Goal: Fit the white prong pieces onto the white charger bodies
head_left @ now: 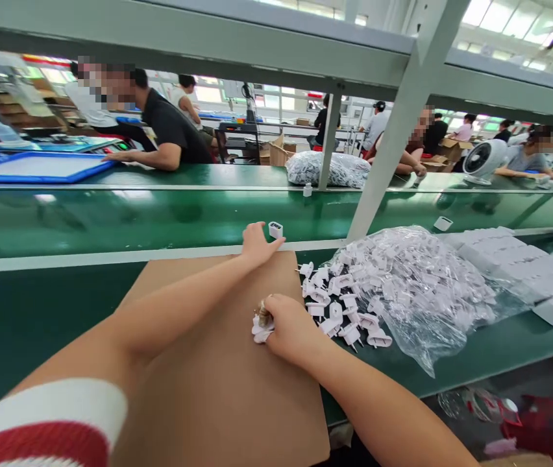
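Observation:
My left hand (pixel 258 245) reaches over the near edge of the green conveyor belt, thumb and fingers apart. Just beyond its fingertips stands a small white plug housing (pixel 275 229) with a dark opening on top; a slight gap seems to lie between them. Above the brown cardboard sheet (pixel 218 363), my right hand (pixel 286 327) is closed around white plug pieces (pixel 262 329) with metal pins showing. Its fingers hide how many pieces there are. Right of the cardboard lie loose white plug parts (pixel 335 311) with pins, spilling from a clear plastic bag (pixel 422 292).
White pieces (pixel 520 266) stand in rows at the right. Another white housing (pixel 442 224) and a small white part (pixel 307 189) lie farther off. A slanted metal post (pixel 388 130) rises behind the bag. Across the belt are co-workers, a blue-rimmed tray (pixel 37 167) and a fan (pixel 483 159).

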Demonstrator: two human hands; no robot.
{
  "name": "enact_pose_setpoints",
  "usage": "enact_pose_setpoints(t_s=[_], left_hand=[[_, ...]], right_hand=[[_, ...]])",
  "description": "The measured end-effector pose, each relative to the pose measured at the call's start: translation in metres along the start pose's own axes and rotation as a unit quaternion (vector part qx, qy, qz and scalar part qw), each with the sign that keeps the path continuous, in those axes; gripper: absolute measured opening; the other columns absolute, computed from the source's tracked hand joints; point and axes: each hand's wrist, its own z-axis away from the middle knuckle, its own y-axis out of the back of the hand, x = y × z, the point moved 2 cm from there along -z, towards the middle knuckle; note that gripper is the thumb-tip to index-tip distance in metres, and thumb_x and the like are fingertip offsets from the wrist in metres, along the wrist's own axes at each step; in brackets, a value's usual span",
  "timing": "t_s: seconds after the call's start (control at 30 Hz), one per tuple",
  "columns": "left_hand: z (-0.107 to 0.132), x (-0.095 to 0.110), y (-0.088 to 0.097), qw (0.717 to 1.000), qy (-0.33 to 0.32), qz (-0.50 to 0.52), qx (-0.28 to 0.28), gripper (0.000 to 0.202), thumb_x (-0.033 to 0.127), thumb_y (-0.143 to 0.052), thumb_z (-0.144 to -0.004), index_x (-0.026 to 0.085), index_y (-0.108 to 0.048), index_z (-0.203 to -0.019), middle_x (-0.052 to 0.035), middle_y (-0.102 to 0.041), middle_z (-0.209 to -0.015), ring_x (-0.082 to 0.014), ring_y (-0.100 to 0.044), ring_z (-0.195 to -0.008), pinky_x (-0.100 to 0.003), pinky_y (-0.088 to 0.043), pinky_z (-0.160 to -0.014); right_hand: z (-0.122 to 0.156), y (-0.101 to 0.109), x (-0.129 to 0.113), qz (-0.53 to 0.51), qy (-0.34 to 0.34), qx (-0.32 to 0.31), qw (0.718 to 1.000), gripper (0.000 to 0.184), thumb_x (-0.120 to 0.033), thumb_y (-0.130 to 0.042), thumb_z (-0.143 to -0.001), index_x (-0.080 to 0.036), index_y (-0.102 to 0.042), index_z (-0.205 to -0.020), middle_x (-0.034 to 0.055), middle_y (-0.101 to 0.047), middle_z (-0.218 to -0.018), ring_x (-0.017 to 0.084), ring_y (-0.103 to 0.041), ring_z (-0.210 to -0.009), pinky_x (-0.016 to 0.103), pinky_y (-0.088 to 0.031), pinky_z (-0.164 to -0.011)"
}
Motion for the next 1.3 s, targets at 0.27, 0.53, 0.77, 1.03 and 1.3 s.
enact_pose_setpoints(t_s=[0.27, 0.53, 0.77, 1.03, 1.3], left_hand=[[-0.045, 0.001, -0.026, 0.999, 0.031, 0.028, -0.007, 0.055, 0.03, -0.087, -0.074, 0.009, -0.065, -0.119, -0.0233, -0.067, -0.124, -0.0364, -0.059, -0.123, -0.047, -0.043, -0.108], [0.042, -0.006, 0.053, 0.979, -0.049, 0.135, -0.147, 0.101, 0.037, -0.077, -0.079, 0.018, -0.025, -0.164, -0.0126, -0.063, -0.143, -0.0252, -0.069, -0.11, -0.043, -0.05, -0.108], [0.158, -0.019, 0.108, 0.954, -0.035, 0.163, -0.249, 0.092, 0.052, -0.068, -0.088, 0.033, -0.023, -0.165, -0.0071, -0.061, -0.148, -0.0282, -0.058, -0.135, -0.048, -0.042, -0.119], [0.181, -0.028, 0.101, 0.949, 0.021, 0.213, -0.232, 0.08, 0.051, -0.083, -0.071, 0.025, -0.058, -0.142, -0.0101, -0.068, -0.132, -0.0306, -0.067, -0.118, -0.043, -0.057, -0.103], [0.176, -0.024, 0.103, 0.933, 0.002, 0.228, -0.278, 0.042, 0.059, -0.074, -0.078, 0.019, -0.072, -0.093, -0.0056, -0.072, -0.089, -0.0262, -0.066, -0.085, -0.038, -0.058, -0.077]], right_hand=[[-0.005, 0.002, 0.014, -0.173, -0.032, 0.021, 0.984, 0.046, -0.008, -0.094, -0.05, -0.021, -0.071, -0.088, -0.001, -0.072, -0.085, 0.017, -0.064, -0.074, 0.026, -0.046, -0.066], [-0.018, 0.019, 0.028, -0.502, -0.125, 0.122, 0.847, 0.04, -0.035, -0.088, -0.06, -0.019, -0.08, -0.096, 0.0042, -0.078, -0.093, 0.018, -0.069, -0.081, 0.03, -0.054, -0.075], [-0.016, 0.015, 0.014, -0.546, -0.135, 0.055, 0.825, 0.043, -0.039, -0.091, -0.056, -0.019, -0.08, -0.092, 0.002, -0.076, -0.083, 0.016, -0.068, -0.082, 0.03, -0.054, -0.082], [-0.013, 0.01, 0.009, -0.299, -0.021, 0.129, 0.945, 0.024, -0.032, -0.069, -0.085, -0.022, -0.074, -0.107, 0.0049, -0.072, -0.099, 0.019, -0.066, -0.09, 0.034, -0.055, -0.085], [0.001, 0.004, -0.017, 0.006, 0.148, 0.093, 0.985, 0.025, -0.012, -0.05, -0.093, -0.021, -0.068, -0.108, 0.0071, -0.057, -0.095, 0.023, -0.057, -0.095, 0.035, -0.051, -0.083]])
